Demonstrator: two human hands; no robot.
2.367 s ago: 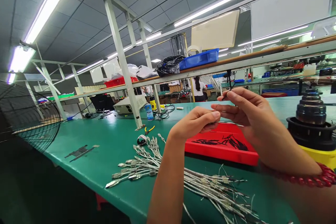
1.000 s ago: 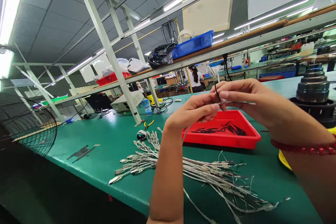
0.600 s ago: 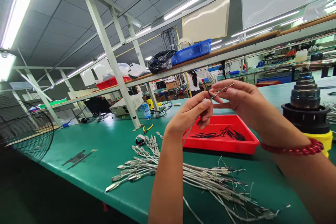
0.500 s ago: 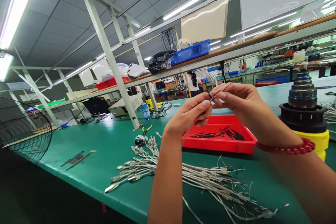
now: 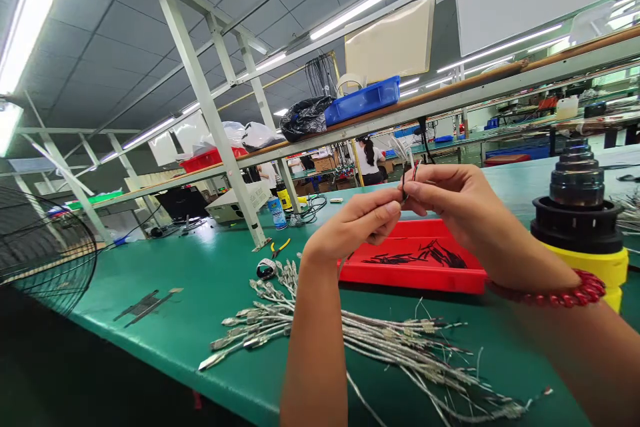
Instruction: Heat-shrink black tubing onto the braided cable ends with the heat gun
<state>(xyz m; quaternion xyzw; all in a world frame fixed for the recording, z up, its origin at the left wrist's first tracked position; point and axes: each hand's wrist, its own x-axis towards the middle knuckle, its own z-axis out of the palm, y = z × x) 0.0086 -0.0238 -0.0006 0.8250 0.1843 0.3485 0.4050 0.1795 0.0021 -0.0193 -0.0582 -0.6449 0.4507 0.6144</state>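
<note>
Both hands meet above a red tray [image 5: 410, 276] holding several thin black pieces. My left hand [image 5: 363, 217] pinches a thin grey cable [image 5: 342, 268], whose length drops behind my wrist. At the cable's end, fine black, red and white wires [image 5: 404, 179] stick up between my fingertips. My right hand [image 5: 447, 197], with a red bead bracelet on its wrist, is closed on these wires, thumb against forefinger. Below lies a bundle of grey cables [image 5: 385, 333], with connectors at the left and stripped wire ends at the right.
Yellow-handled pliers [image 5: 280, 248] and a wristwatch [image 5: 266, 269] lie beyond the bundle. A yellow and black container [image 5: 580, 233] stands at the right. Farther back are a blue spray can [image 5: 277, 212] and a shelf post [image 5: 210, 113]. A fan guard [image 5: 50, 247] is at far left.
My right hand's fingers have drawn in closer on the cable end. The wires now point up, with black, red and white strands showing. My left hand has shifted slightly left.
</note>
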